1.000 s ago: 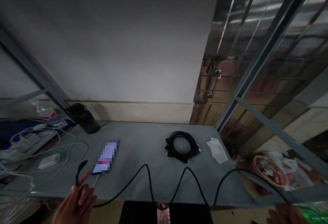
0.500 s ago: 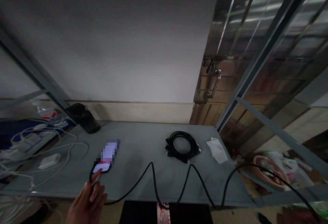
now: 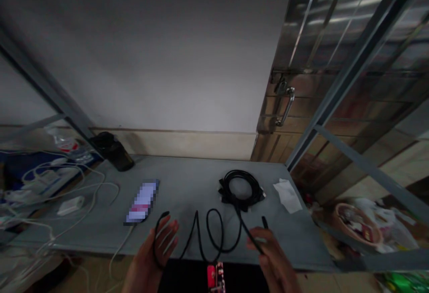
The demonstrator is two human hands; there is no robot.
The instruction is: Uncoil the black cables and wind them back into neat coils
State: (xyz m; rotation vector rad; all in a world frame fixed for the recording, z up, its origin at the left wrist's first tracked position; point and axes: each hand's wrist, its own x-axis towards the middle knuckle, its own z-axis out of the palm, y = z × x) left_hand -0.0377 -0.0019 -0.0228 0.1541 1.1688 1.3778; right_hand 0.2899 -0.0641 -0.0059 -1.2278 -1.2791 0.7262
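Note:
A long black cable [image 3: 248,231] runs in loops between my two hands, over the front part of the grey tabletop. My left hand [image 3: 156,246] is at the front edge with the cable held across it by the thumb; one cable end sticks up by the fingertips, the fingers loosely curled. My right hand [image 3: 272,253] grips the cable on the other side, with a black end poking up above its fingers. Behind the hands lies a coiled bundle of black cables [image 3: 256,191]. A phone [image 3: 143,201] with a blurred lit screen rests beyond my left hand.
White cords and a white adapter [image 3: 71,205] spread over the left side. A dark bottle [image 3: 115,152] and a clear bottle [image 3: 69,144] are at the back left. A white paper [image 3: 287,194] lies right of the coil. Metal posts flank the table; a bin [image 3: 358,226] is at right.
My left hand has left the phone screen and moved right, now with the cable in it. My right hand has come in from the lower right edge with the cable.

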